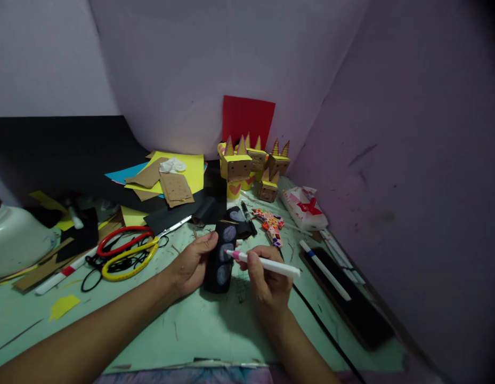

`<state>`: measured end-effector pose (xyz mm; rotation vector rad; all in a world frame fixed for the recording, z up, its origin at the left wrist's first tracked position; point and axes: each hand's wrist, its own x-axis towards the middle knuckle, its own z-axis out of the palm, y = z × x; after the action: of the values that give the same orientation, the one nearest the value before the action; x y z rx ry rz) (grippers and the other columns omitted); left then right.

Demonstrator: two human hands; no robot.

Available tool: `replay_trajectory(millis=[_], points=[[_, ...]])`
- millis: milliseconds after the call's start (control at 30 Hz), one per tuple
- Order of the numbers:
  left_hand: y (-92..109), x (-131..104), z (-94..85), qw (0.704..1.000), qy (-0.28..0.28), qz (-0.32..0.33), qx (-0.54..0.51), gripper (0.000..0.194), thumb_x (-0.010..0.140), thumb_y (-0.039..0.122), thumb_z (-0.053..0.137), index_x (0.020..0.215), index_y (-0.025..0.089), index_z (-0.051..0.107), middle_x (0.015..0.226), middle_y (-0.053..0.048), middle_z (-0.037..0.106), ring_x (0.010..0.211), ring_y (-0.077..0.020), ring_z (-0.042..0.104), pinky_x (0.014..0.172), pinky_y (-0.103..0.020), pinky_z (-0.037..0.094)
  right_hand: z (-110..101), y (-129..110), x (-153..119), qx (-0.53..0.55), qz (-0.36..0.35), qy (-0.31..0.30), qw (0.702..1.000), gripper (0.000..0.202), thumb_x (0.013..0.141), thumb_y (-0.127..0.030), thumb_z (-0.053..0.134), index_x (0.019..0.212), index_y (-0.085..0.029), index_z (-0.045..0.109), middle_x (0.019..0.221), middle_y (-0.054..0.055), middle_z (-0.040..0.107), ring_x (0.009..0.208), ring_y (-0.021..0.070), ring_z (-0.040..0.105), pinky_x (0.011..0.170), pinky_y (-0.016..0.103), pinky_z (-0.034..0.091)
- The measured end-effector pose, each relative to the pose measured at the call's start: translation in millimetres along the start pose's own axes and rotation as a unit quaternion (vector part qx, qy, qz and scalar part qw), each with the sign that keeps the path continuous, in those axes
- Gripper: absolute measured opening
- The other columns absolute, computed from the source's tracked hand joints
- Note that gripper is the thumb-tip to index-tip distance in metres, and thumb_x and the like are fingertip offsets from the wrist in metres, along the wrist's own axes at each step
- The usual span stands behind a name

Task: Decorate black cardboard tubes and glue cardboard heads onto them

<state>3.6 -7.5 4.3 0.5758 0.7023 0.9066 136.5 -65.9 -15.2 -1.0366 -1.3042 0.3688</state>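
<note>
1. Left hand (194, 262) pinches the black tubular paper piece (218, 265); it lies between both hands, long axis roughly forward;
2. Right hand (268, 277) pinches the white, pink-necked marker (277, 266); its tip seemingly touches the middle pale oval (225, 252).

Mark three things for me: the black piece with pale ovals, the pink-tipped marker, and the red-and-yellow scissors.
Black piece (222, 262): head view, on its front face, below the middle.
Marker (274, 265): head view, on its white barrel.
Scissors (152, 243): head view, on the yellow handle near the blades.

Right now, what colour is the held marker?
The marker is white, pink toward its tip; head view.
</note>
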Motion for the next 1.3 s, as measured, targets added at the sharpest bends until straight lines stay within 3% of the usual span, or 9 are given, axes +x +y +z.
replay_trajectory(millis=[100, 300, 1100, 1300], points=[[1.3, 0.3, 1.9, 1.0, -0.004, -0.001, -0.011, 0.016, 0.085, 0.015, 0.048, 0.085, 0.011, 0.064, 0.076, -0.01, 0.07, 0.068, -0.0169, 0.066, 0.066, -0.026, 0.055, 0.7, 1.0, -1.0, 0.008, 0.016, -0.001, 1.0, 0.014, 0.085, -0.024, 0.053, 0.073, -0.019, 0.058, 0.062, -0.001, 0.058, 0.055, 0.0129, 0.057, 0.054, 0.026, 0.044], [1.1, 0.6, 1.1, 1.0, -0.018, -0.006, -0.019, 0.017, 0.086, 0.017, 0.049, 0.088, 0.012, 0.064, 0.076, -0.01, 0.071, 0.066, -0.0178, 0.066, 0.063, -0.029, 0.056, 0.4, 5.9, 0.6, 0.017, 0.042, 0.06, 0.997, 0.014, 0.084, -0.027, 0.056, 0.073, -0.019, 0.057, 0.059, -0.002, 0.057, 0.05, 0.0118, 0.053, 0.049, 0.025, 0.043], [0.6, 0.4, -1.8, 0.999, -0.011, -0.024, -0.024, 0.016, 0.084, 0.022, 0.053, 0.09, 0.013, 0.065, 0.077, -0.009, 0.07, 0.065, -0.0183, 0.066, 0.064, -0.032, 0.056, -0.4, 4.4, 1.6, 0.002, 0.042, 0.059, 0.997, 0.019, 0.085, -0.03, 0.054, 0.07, -0.018, 0.056, 0.054, -0.002, 0.055, 0.046, 0.0116, 0.054, 0.046, 0.024, 0.045], [1.2, -0.4, -0.9, 1.0, -0.014, -0.023, -0.014, 0.017, 0.085, 0.022, 0.052, 0.089, 0.012, 0.064, 0.078, -0.009, 0.07, 0.065, -0.0182, 0.067, 0.062, -0.031, 0.056, -1.1, 1.2, 3.2, -0.015, 0.009, 0.056, 0.998, 0.015, 0.085, -0.026, 0.054, 0.073, -0.018, 0.058, 0.061, -0.001, 0.058, 0.051, 0.0123, 0.057, 0.048, 0.024, 0.044]])
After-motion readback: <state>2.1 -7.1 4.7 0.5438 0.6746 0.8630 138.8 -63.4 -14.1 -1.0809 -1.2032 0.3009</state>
